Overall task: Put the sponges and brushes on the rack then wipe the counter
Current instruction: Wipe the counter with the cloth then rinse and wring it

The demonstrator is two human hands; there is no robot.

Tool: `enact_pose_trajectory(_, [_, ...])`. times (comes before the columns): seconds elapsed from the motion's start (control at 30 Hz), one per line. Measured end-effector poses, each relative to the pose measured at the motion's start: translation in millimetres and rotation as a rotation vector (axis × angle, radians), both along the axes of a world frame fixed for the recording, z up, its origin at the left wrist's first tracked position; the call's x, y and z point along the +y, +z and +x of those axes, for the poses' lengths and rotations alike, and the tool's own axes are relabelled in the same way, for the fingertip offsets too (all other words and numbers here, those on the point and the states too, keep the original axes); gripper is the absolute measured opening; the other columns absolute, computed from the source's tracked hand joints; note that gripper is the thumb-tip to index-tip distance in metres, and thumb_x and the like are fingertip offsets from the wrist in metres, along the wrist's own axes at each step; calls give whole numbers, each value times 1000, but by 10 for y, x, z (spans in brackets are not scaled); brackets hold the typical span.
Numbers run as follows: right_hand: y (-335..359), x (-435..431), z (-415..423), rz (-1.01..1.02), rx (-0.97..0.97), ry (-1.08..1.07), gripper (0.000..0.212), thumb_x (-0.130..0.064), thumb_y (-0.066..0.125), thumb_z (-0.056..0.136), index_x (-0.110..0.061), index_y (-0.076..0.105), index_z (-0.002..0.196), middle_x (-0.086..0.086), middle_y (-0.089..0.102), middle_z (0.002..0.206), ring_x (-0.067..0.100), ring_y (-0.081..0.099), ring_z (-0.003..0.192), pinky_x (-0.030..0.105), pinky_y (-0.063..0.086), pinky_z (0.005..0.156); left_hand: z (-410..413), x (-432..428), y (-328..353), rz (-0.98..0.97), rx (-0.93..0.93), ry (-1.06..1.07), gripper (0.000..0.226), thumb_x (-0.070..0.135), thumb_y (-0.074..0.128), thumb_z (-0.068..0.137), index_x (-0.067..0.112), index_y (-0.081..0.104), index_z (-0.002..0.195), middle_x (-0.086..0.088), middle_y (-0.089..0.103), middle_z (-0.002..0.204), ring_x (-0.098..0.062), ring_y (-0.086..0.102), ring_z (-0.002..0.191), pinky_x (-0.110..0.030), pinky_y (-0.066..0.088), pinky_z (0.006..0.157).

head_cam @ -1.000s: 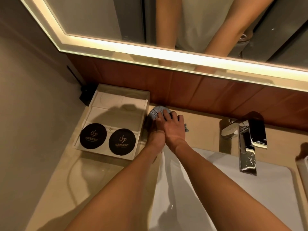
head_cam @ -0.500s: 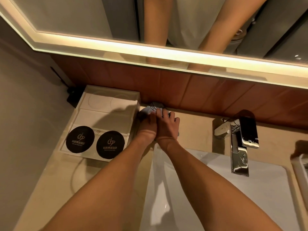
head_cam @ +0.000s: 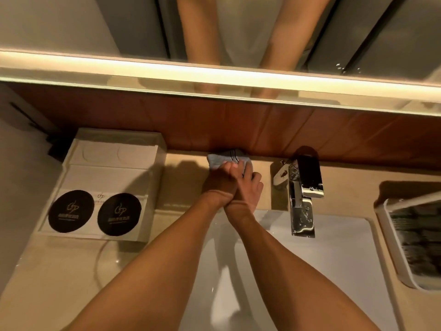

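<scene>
A light grey-blue cloth [head_cam: 220, 158] with dark stripes lies on the beige counter [head_cam: 183, 185], against the wooden back wall. My left hand [head_cam: 218, 181] and my right hand [head_cam: 250, 186] sit side by side on it, overlapping, and press it down. Most of the cloth is hidden under the fingers. At the far right stands a white rack [head_cam: 387, 237] with dark bristled items [head_cam: 415, 237] in it, too blurred to tell apart.
A chrome faucet [head_cam: 301, 201] rises just right of my hands, over the white sink basin [head_cam: 322, 263]. A white tray [head_cam: 114, 161] with two black round coasters [head_cam: 71, 211] fills the counter's left end. A lit mirror edge runs above.
Both hands have slid the cloth to the right along the back wall, away from the white tray and toward the faucet. The rack has come into view at the right.
</scene>
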State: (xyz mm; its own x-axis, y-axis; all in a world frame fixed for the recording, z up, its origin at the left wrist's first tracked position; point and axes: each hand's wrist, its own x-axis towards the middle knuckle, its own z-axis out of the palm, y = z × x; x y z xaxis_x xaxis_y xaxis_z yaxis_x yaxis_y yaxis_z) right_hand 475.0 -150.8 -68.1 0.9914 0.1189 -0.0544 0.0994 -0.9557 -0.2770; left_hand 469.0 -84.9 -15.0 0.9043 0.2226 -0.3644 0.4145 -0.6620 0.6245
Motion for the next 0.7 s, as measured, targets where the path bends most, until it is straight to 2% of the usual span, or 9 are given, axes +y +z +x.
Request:
enact_pose_trajectory(0.1, [-2, -136, 15, 23, -53, -97, 53, -38, 50, 100, -19, 42, 149, 13, 40, 154, 37, 47, 119, 42, 39, 92, 54, -112, 10, -6, -8, -81, 42, 30, 26, 111, 16, 45, 145, -9, 51, 144, -26, 47, 132, -34, 32, 111])
enact_pose_trajectory(0.17, [-16, -258, 40, -23, -59, -82, 48, -32, 49, 103, -17, 45, 148, 19, 41, 153, 43, 49, 122, 45, 42, 93, 81, -190, -10, 14, -21, -172, 46, 34, 25, 110, 16, 42, 149, -7, 47, 149, -25, 42, 136, -33, 27, 115])
enact_pose_trajectory(0.27, [70, -304, 57, -58, -148, -41, 43, -18, 38, 98, -8, 62, 132, 25, 57, 136, 45, 58, 116, 45, 49, 89, 107, -241, -72, -6, -91, -208, 50, 37, 24, 104, 15, 53, 139, -7, 54, 140, -23, 46, 132, -33, 27, 114])
enact_pose_trajectory(0.37, [98, -274, 31, -83, -167, -68, 47, -18, 27, 101, -7, 54, 138, 20, 51, 145, 39, 48, 131, 44, 39, 103, 138, -254, -97, -146, -163, -84, 31, 25, 38, 109, 12, 64, 118, -9, 64, 121, -24, 55, 117, -36, 34, 109])
enact_pose_trajectory(0.43, [116, -297, -23, -107, -166, -65, 46, -19, 29, 103, -6, 45, 145, 20, 43, 152, 37, 41, 138, 42, 32, 110, 128, -275, -128, -104, -183, -136, 33, 27, 39, 108, 11, 63, 123, -9, 63, 117, -24, 53, 117, -39, 32, 111])
enact_pose_trajectory(0.5, [66, -339, -57, -111, -189, -76, 46, -20, 30, 105, -6, 42, 147, 20, 41, 154, 37, 39, 140, 42, 31, 113, 108, -263, -228, 23, -183, -276, 48, 38, 32, 105, 17, 54, 141, -4, 60, 126, -22, 49, 127, -44, 26, 117])
enact_pose_trajectory(0.57, [69, -369, -114, 29, -134, -97, 44, -19, 34, 105, -5, 44, 146, 21, 43, 152, 37, 43, 137, 43, 34, 112, 74, -247, -284, 107, -136, -375, 54, 40, 29, 103, 21, 41, 153, -2, 52, 142, -20, 40, 139, -42, 19, 122])
enact_pose_trajectory(0.63, [115, -436, -195, 161, -72, -83, 43, -17, 40, 102, -4, 48, 143, 22, 47, 149, 39, 47, 134, 45, 39, 110, 11, -299, -217, 140, -95, -374, 49, 32, 28, 108, 21, 35, 155, -1, 42, 155, -19, 33, 146, -36, 17, 122])
enact_pose_trajectory(0.7, [71, -548, -243, 242, -11, -47, 48, -13, 45, 100, -2, 44, 146, 24, 44, 151, 41, 43, 138, 47, 37, 112, -77, -392, -133, 149, -78, -326, 46, 29, 25, 111, 23, 34, 156, 2, 37, 160, -17, 32, 146, -30, 19, 120])
